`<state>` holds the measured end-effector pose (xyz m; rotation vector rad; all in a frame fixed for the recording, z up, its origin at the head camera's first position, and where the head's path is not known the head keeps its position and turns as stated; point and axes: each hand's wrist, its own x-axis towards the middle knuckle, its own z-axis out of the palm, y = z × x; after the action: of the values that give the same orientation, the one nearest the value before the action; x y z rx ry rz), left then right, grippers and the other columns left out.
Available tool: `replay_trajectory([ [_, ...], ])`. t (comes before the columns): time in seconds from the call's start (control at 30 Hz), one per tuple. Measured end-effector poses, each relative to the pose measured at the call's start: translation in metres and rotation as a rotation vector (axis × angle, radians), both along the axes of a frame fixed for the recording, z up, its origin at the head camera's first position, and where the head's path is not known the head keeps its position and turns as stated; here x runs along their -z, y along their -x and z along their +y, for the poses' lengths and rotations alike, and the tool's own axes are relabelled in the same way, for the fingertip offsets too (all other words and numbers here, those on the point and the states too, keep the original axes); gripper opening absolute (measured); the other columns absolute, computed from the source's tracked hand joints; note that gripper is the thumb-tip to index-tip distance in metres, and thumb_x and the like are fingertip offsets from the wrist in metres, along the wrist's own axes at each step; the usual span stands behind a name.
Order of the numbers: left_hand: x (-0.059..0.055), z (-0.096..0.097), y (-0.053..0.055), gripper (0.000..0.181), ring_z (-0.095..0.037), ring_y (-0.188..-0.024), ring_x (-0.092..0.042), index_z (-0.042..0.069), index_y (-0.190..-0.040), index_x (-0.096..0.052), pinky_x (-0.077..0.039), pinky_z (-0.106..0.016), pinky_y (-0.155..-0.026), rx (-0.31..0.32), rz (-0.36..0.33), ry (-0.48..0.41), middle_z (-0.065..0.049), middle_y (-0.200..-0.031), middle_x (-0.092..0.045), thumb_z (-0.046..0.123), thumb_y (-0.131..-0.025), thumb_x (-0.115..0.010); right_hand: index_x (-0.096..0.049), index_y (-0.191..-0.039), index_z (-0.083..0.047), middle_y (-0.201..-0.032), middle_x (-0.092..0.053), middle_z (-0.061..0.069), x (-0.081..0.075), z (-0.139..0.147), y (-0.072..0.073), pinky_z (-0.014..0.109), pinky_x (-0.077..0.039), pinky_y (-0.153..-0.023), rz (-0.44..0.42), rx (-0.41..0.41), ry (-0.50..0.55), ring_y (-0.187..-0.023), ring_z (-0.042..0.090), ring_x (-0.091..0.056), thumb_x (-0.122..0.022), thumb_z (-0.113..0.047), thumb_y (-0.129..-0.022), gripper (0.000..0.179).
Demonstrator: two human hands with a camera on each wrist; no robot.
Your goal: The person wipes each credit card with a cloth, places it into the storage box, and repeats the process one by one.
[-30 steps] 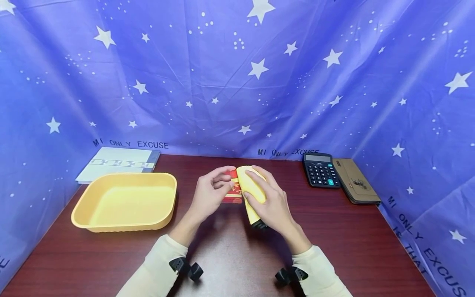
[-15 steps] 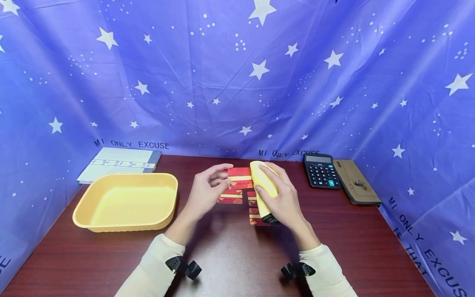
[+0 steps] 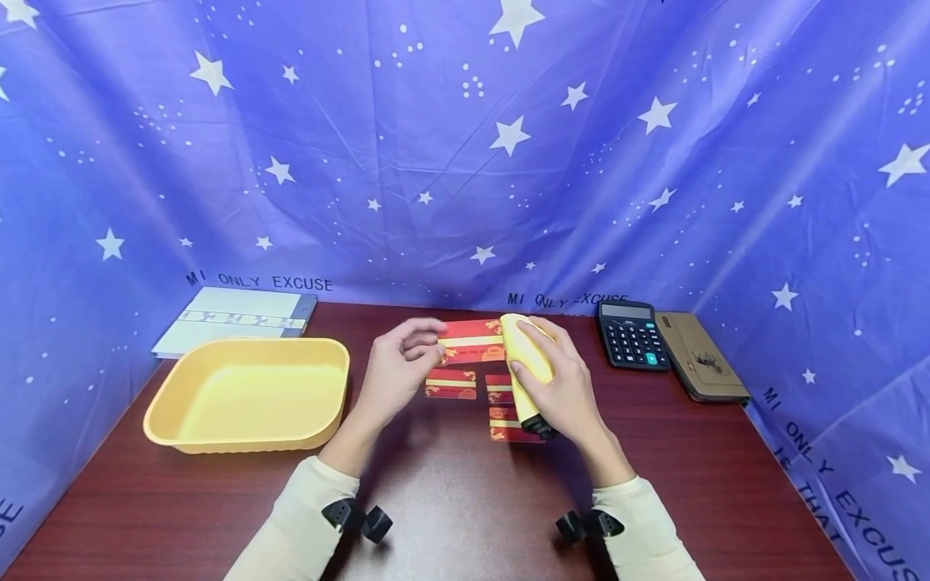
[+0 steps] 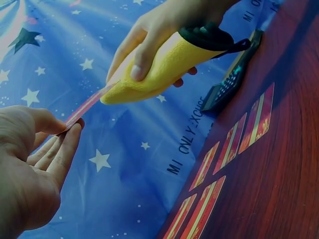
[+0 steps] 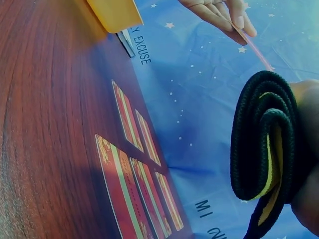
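Raised over the table, a red bank-style card [image 3: 472, 340] with a pale yellow stripe spans both hands. My left hand [image 3: 398, 367] pinches its left end between thumb and fingers. A folded yellow cloth [image 3: 523, 351] with black edging lies over the card's right end, and my right hand [image 3: 567, 383] grips that cloth. Seen edge-on in the left wrist view, the card [image 4: 85, 105] runs into the cloth's tip [image 4: 144, 89]. Below the hands, several similar red cards [image 3: 450, 385] lie flat; the right hand and cloth partly cover some in the head view.
To the left stands a yellow plastic basin [image 3: 167, 440], with a white box-like item [image 3: 228, 311] behind it. A black calculator [image 3: 630, 335] and a brown wallet-like case [image 3: 701, 359] sit at the back right. A blue star-patterned curtain [image 3: 407, 145] hangs behind the wooden table [image 3: 450, 500].
My right hand has moved rightward with the cloth, exposing more of the held card. My left hand has shifted slightly left. Several cards on the table have come into sight.
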<state>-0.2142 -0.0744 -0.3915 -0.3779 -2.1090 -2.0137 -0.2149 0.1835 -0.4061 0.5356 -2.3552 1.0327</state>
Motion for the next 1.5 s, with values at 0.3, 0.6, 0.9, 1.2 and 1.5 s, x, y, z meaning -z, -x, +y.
replay_trajectory([
  [0.3, 0.001, -0.001, 0.000, 0.022, -0.005, -0.082, -0.073, 0.009, -0.114, -0.080, -0.061, -0.017, -0.072, -0.033, -0.069, 0.049, -0.014, -0.107, -0.079, 0.005, -0.094, -0.070, -0.063, -0.143, -0.026, -0.149, -0.057, 0.003, -0.005, 0.005, -0.003, 0.021, -0.047, -0.087, 0.008, 0.003, 0.020, -0.120, 0.024, -0.060, -0.083, -0.013, -0.085, 0.063],
  [0.6, -0.001, -0.004, 0.000, 0.033, -0.009, -0.079, -0.076, -0.003, -0.126, -0.071, -0.067, -0.028, -0.082, 0.052, -0.071, -0.085, -0.026, -0.118, -0.073, -0.008, -0.096, -0.059, -0.063, -0.143, -0.023, -0.148, -0.057, 0.006, -0.007, 0.012, -0.003, 0.016, -0.045, -0.089, 0.031, 0.009, 0.042, -0.122, 0.024, -0.059, -0.082, -0.010, -0.085, 0.063],
  [0.9, 0.001, -0.004, 0.003, 0.023, -0.012, -0.082, -0.078, -0.004, -0.118, -0.074, -0.068, -0.035, -0.081, -0.007, -0.011, -0.174, -0.028, -0.109, -0.075, -0.002, -0.096, -0.067, -0.062, -0.144, -0.023, -0.149, -0.056, 0.005, -0.008, 0.016, -0.004, 0.014, -0.044, -0.089, 0.030, 0.007, 0.057, -0.125, 0.022, -0.057, -0.082, -0.009, -0.086, 0.063],
  [1.2, 0.001, -0.005, 0.003, 0.023, -0.008, -0.060, -0.068, -0.004, -0.109, -0.077, -0.063, -0.024, -0.061, -0.118, -0.062, -0.135, -0.003, -0.074, -0.075, 0.011, -0.093, -0.077, -0.062, -0.144, -0.023, -0.149, -0.056, 0.005, -0.009, 0.017, -0.005, 0.013, -0.044, -0.090, 0.031, -0.001, 0.065, -0.125, 0.021, -0.056, -0.081, -0.008, -0.086, 0.063],
  [1.5, 0.001, -0.005, 0.004, 0.020, -0.003, -0.089, -0.068, -0.001, -0.106, -0.080, -0.057, -0.013, -0.079, -0.198, -0.048, -0.016, -0.016, -0.109, -0.074, 0.009, -0.089, -0.081, -0.063, -0.143, -0.023, -0.149, -0.056, 0.005, -0.009, 0.017, -0.005, 0.012, -0.043, -0.091, 0.025, -0.003, 0.073, -0.127, 0.022, -0.055, -0.082, -0.007, -0.086, 0.063],
])
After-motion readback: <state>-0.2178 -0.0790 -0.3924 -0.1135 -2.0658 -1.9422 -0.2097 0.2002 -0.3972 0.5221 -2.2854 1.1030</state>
